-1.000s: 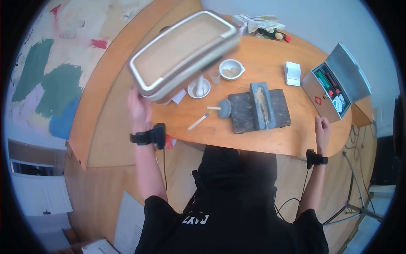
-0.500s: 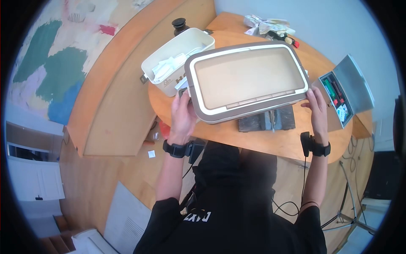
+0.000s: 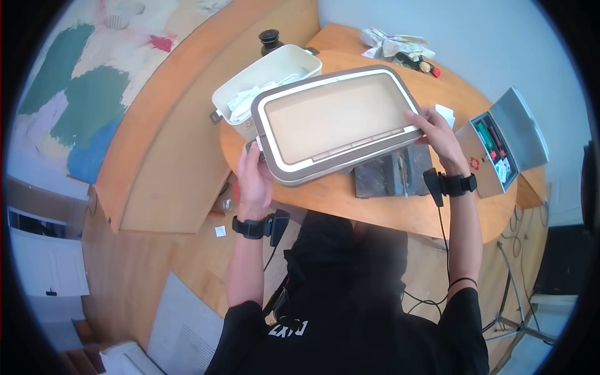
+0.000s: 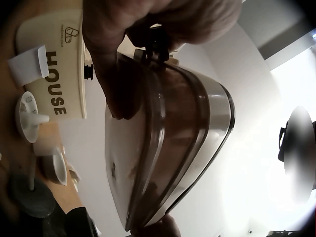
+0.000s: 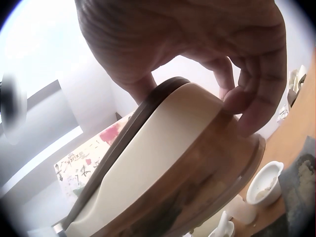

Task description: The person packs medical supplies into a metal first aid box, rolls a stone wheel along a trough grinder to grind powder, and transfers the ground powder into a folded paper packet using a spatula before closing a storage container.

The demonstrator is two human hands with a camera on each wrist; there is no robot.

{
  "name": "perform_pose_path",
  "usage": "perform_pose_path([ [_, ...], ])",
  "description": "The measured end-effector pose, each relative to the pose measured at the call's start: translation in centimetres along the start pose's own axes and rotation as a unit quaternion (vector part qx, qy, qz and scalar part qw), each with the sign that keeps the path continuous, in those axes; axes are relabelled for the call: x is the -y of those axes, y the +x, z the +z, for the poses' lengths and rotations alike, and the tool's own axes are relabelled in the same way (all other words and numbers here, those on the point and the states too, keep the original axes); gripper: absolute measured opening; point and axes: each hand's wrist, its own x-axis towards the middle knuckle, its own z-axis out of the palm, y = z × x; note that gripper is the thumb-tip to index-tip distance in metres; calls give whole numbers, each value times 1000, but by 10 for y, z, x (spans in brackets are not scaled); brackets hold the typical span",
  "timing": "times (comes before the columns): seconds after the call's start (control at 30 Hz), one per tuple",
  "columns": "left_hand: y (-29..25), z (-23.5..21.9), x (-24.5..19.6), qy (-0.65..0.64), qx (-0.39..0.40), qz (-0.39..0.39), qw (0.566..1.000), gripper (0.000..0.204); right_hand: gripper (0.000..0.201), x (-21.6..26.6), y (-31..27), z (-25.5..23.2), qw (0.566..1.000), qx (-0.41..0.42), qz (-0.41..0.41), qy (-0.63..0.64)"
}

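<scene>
Both hands hold a large box lid (image 3: pixel 334 119), with a brown and white rim and a clear panel, above the table. My left hand (image 3: pixel 255 181) grips its left end, at a dark clasp. My right hand (image 3: pixel 445 140) has the right end, thumb on top and fingers bent under the edge, as the right wrist view shows. Behind the lid, to the left, stands a cream box (image 4: pixel 54 49) marked HOUSE, open at the top, with white packets (image 3: pixel 240 103) inside. Below the lid a grey stone trough (image 3: pixel 395 174) lies on a dark slab (image 3: pixel 369 181), partly hidden.
An open first-aid case (image 3: pixel 475 165) stands at the table's right. White packaging (image 3: pixel 445 114) lies near it. Under the lid are a small dish with a pestle (image 4: pixel 28 118) and a white bowl (image 5: pixel 266 182). Crumpled cloth (image 3: pixel 397 44) and a dark jar (image 3: pixel 270 40) are at the back.
The lid came from the upper left, where my left hand held it alone, to the middle, then slightly left. My right hand rose from the table's right side and took its right end.
</scene>
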Motion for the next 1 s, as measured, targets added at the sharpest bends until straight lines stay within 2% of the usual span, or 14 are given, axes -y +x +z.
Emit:
perform_pose_path([
  [0.13,1,-9,8,-26,-14,-3,1000,31,47,-3,3,4,999,17,9,46],
  [0.2,0,-15,11,-37,-15,-8,999,31,40,-4,4,3,998,11,-8,60],
  [0.3,1,-18,10,-24,19,3,1000,32,33,-9,8,0,997,22,-32,68],
  [0.37,-5,-11,5,-3,-11,-8,1000,30,30,-9,9,-1,997,3,-27,75],
  [0.43,-7,-9,5,-9,-8,-16,1000,30,33,-9,12,-1,998,9,-7,64],
  [0.57,-9,-14,8,-17,8,-24,1000,31,56,-3,8,-1,1000,24,-12,8],
  [0.6,-9,-15,9,-18,16,-25,999,34,56,-7,11,-2,1000,24,-10,8],
  [0.67,-9,-20,14,-18,12,-25,999,34,67,-13,16,0,999,-18,-18,-37],
  [0.7,-9,-21,15,-17,8,-22,1000,34,67,-10,14,-1,999,-18,-18,-36],
  [0.77,-8,-22,16,-21,3,-22,1000,33,65,-2,8,-5,998,44,36,9],
  [0.9,-5,-26,21,-32,-6,-25,999,31,57,-15,18,-10,997,67,-8,-31],
  [1.0,-3,-29,25,-33,10,-19,999,29,56,-13,15,-9,997,73,3,26],
])
